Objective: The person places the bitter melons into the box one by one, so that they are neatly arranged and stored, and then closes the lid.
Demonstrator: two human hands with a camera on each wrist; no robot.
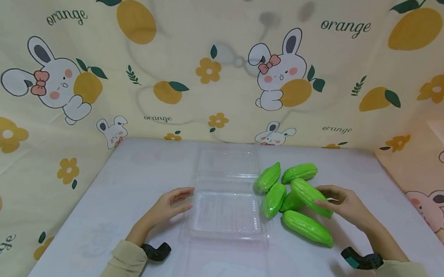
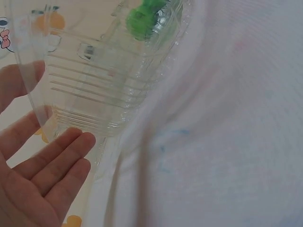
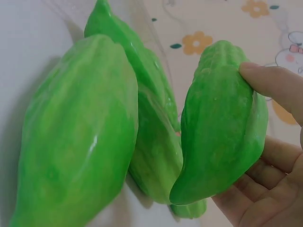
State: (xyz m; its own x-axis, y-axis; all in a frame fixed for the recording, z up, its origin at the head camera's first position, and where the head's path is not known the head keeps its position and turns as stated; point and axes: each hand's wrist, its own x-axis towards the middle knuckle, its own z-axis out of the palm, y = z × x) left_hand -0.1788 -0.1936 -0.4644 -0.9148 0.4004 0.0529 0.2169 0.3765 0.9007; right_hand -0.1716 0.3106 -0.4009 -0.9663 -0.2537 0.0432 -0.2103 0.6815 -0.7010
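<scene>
My right hand [image 1: 349, 207] grips a ridged green gourd [image 1: 308, 194], thumb on one side and fingers on the other. In the right wrist view the held gourd [image 3: 220, 123] stands tapered end down. Other green gourds [image 1: 308, 228] lie loosely grouped under and around it, right of a clear plastic container [image 1: 226, 215]. My left hand [image 1: 172, 203] is at the container's left edge, fingers extended and loosely spread. Through the left wrist view, its fingertips [image 2: 85, 139] lie against or just beside the clear wall [image 2: 90, 90]; firm contact is hard to tell.
Clear plastic panels extend behind [image 1: 226, 164] and in front [image 1: 226, 261] of the container's middle section. A white cloth covers the table [image 1: 125, 217]. A printed curtain [image 1: 212, 40] encloses the back and sides.
</scene>
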